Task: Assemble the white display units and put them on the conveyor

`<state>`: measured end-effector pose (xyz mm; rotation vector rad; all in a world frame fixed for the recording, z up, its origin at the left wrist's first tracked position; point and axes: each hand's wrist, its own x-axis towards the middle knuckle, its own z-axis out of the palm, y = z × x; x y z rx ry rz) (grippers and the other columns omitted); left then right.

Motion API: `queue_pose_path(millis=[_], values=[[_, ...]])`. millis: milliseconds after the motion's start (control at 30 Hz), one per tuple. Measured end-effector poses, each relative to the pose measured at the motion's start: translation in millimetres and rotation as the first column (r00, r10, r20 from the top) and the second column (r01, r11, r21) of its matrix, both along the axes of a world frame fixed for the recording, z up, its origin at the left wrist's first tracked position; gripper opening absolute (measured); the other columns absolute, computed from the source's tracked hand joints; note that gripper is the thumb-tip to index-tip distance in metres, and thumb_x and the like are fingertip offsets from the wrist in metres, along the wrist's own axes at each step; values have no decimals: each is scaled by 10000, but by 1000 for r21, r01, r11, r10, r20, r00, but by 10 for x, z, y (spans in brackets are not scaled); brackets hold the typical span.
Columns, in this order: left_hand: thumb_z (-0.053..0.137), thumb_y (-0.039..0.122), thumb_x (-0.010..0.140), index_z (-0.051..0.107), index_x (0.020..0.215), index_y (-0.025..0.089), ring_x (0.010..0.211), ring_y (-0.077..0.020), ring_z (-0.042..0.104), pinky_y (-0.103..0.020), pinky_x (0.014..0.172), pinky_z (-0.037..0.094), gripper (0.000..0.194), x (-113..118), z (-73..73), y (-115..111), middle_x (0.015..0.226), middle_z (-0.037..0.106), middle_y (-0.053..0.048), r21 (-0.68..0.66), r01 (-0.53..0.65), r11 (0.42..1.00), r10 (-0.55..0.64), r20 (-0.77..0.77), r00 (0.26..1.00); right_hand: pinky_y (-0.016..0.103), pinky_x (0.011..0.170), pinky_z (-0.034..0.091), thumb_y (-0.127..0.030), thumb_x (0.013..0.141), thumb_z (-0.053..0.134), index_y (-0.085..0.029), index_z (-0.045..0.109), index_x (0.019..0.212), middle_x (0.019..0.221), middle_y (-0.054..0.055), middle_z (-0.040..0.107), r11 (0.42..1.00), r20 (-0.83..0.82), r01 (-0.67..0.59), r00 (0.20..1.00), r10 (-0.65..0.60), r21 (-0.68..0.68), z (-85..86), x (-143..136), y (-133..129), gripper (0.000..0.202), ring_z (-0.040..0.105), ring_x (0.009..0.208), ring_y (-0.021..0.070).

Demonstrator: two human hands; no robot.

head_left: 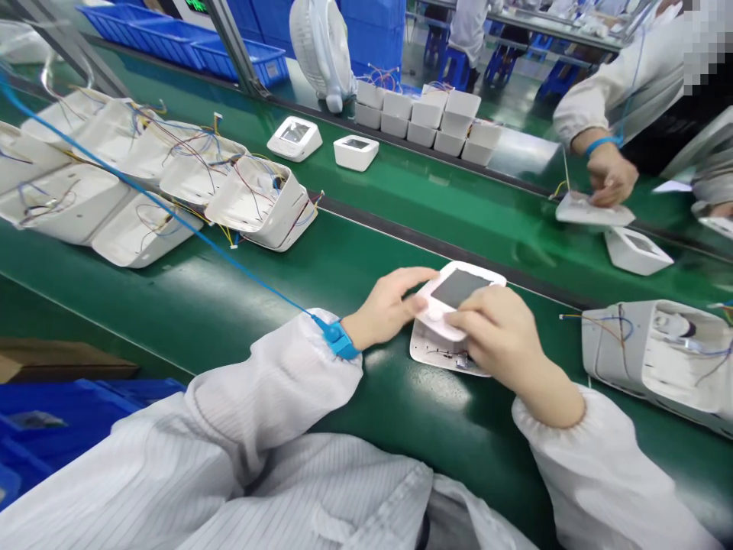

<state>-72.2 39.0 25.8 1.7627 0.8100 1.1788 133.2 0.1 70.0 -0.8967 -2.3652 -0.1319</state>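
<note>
In front of me is a white front cover with a grey screen (463, 289), tilted above the bench. My left hand (392, 307) pinches its left edge between thumb and fingers. At its lower right side, my right hand (502, 330) is closed on the same cover, fingers bent over the front. Just beneath lies a second white panel (432, 353) with small dark parts and wires on its inner face; it is partly hidden by the cover and my right hand. A blue wrist strap (340, 340) with a coiling cord circles my left wrist.
Open white housings (252, 202) with loose wires stand at the left, and another housing (624, 351) is at the right. Two finished-looking units (295, 139) sit on the green belt. A fan (321, 53) stands behind. Across the belt, a co-worker's hand (612, 176) holds a white panel.
</note>
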Motion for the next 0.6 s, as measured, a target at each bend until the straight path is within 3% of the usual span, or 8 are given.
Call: queue_pose_path(millis=[100,133,200,300,400,500,600], values=[[822,626,566,457,1439,162,1274,-390,507,-548,1107,349,1053,77,-8,-101,1399,545,-198,10,131,991,-126,-212,969,364,705,424,-162,953,496,-233,667,803,813,42,670,995,209,-92,973,99,-45,-28,-101,-25,238,567,774,190],[858,560,543,372,1488,171,1299,-391,479,-560,1111,345,1132,99,-13,-129,1431,505,-203,10,152,988,-144,-252,957,373,736,430,-157,950,505,-232,678,840,845,46,680,993,229,-101,967,115,-68,-23,-109,-20,218,577,816,199],[846,432,599,278,1524,193,1339,-369,435,-553,1126,338,1111,121,-34,-150,1465,450,-192,28,181,983,-166,-279,946,401,829,445,-158,939,531,-243,687,986,978,59,702,991,206,-91,973,109,-94,21,-70,14,184,594,963,228],[767,255,646,270,1517,215,1387,-351,373,-538,1167,286,1004,120,-103,-102,1503,381,-165,129,168,977,-143,-181,973,433,914,457,-293,923,614,-237,634,1180,1169,99,672,997,14,33,999,-32,-69,128,97,105,264,579,1117,272],[728,242,661,243,1524,232,1392,-369,355,-544,1171,270,989,146,-210,-49,1535,321,-156,191,138,972,-142,8,990,357,752,494,-366,918,623,-225,676,1038,957,70,701,966,-70,183,978,-199,-182,164,231,167,193,643,873,224],[722,352,722,234,1530,244,1332,-368,424,-530,1125,344,950,215,-296,-59,1545,306,-162,169,186,968,-209,133,969,300,612,433,-279,934,569,-228,709,900,829,42,677,918,224,227,962,-158,-324,78,179,152,152,611,707,177],[697,421,778,234,1533,256,1240,-330,504,-490,1054,427,901,266,-320,-102,1528,339,-166,118,259,959,-280,212,936,320,594,384,-201,867,620,-182,718,892,884,99,669,925,503,281,856,-120,-257,-50,12,107,103,591,732,209]])
